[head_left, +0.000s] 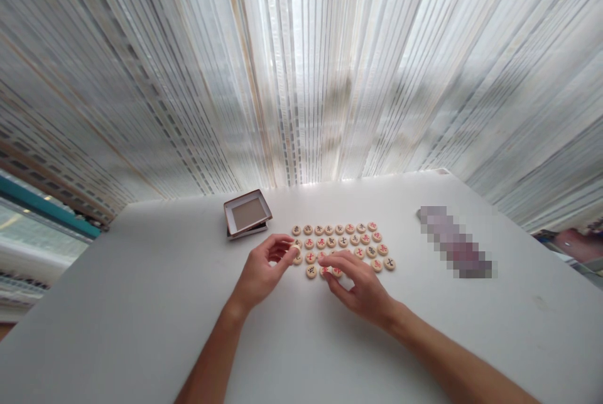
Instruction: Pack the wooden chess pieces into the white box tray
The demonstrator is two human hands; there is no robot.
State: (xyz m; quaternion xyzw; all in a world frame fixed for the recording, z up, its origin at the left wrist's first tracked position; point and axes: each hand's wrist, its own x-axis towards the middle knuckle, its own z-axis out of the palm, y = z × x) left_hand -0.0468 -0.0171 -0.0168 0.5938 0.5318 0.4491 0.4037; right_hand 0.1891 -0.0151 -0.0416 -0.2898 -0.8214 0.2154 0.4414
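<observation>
- In the head view, while the left hand point(264, 270) pinches a game piece point(296, 250) at its two o'clock, the right hand's point(362, 286) thumb and forefinger stand apart.
- The red-marked piece point(323, 271) lies at ten o'clock from the nearer right hand; contact unclear.
- Rows of pieces point(343, 241) run nine to three o'clock.
</observation>
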